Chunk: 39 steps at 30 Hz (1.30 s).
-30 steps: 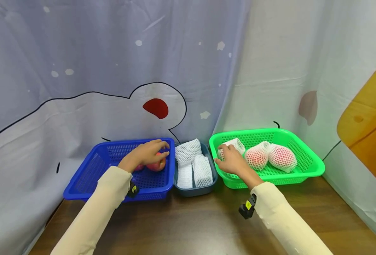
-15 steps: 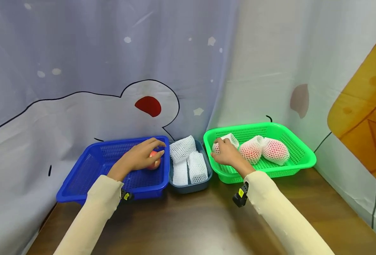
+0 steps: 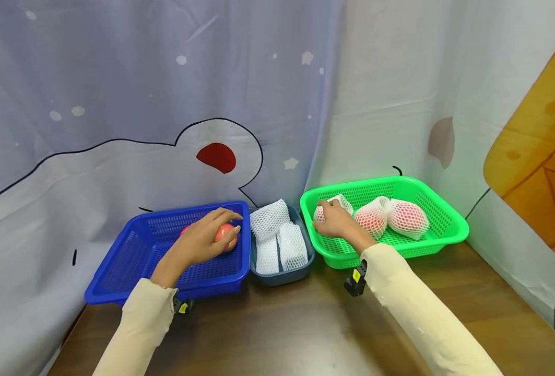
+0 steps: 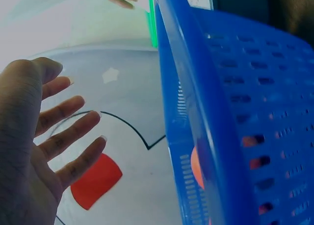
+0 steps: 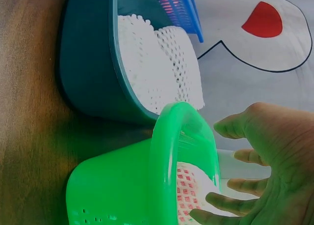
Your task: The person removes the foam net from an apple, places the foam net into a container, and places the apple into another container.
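Above the blue basket (image 3: 127, 269) hovers my left hand (image 3: 202, 240), its fingers loosely spread, holding nothing. Below its fingertips lies a red-orange round fruit (image 3: 226, 237), and a pinker fruit (image 3: 185, 229) shows partly behind the hand. The left wrist view has the fingers (image 4: 64, 141) apart from the basket rim. My right hand (image 3: 337, 222) is over the left end of the green basket (image 3: 458, 232), next to a fruit in a white foam net (image 3: 344, 203). In the right wrist view its fingers (image 5: 230, 204) are relaxed and spread; contact with the netted fruit cannot be told.
Two more netted fruits (image 3: 372, 219) lie side by side in the green basket. Between the baskets stands a small dark blue-grey bin (image 3: 282, 279) with several white foam nets (image 3: 269, 219). A printed curtain (image 3: 141, 78) hangs behind the wooden table (image 3: 277, 329).
My left hand has drawn back slightly from above the fruits, uncovering the pinker one again. My right hand stays by the netted fruit. The head view has shifted a little.
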Motion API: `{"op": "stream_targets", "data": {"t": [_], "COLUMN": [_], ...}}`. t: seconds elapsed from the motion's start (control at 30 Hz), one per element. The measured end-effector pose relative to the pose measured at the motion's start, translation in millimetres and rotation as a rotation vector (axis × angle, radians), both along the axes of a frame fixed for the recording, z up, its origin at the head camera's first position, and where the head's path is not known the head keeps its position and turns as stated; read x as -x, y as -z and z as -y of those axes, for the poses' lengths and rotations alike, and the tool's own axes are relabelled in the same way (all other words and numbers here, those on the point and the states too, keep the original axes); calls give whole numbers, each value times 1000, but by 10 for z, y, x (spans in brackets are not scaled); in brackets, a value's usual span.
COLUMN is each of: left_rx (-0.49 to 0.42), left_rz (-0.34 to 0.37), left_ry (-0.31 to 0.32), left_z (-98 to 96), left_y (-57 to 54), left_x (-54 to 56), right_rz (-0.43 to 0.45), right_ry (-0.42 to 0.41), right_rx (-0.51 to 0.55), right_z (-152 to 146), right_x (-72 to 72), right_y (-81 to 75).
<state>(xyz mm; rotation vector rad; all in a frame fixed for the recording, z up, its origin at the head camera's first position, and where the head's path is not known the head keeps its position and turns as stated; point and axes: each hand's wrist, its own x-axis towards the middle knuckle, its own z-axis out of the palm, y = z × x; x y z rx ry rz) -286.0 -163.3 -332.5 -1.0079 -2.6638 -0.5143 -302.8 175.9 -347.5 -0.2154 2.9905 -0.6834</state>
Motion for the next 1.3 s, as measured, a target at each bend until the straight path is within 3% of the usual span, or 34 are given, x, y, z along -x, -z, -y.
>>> {"op": "stream_targets", "data": {"t": [0.13, 0.27, 0.47, 0.63, 0.8, 1.1, 1.3], "left_rx": [-32, -34, -55, -83, -92, -79, -118], "left_rz": [-61, -103, -102, -132, -147, -155, -175], "left_ry": [54, 71, 64, 92, 80, 71, 87], "left_z": [-50, -79, -79, -109, -128, -203, -269], "left_y": [18, 15, 27, 68, 143, 129, 152], "left_x": [-43, -89, -182, -191, -202, -271, -327], "right_rz": [2, 27, 25, 25, 33, 67, 82], "right_ry": [-2, -10, -34, -26, -33, -65, -52], "right_rx": [-22, -25, -38, -31, -7, 4, 14], "right_z": [-12, 2, 29, -22, -65, -129, -203], "right_x": [21, 37, 53, 42, 58, 127, 161], "right_y": [-18, -48, -69, -77, -91, -67, -39]}}
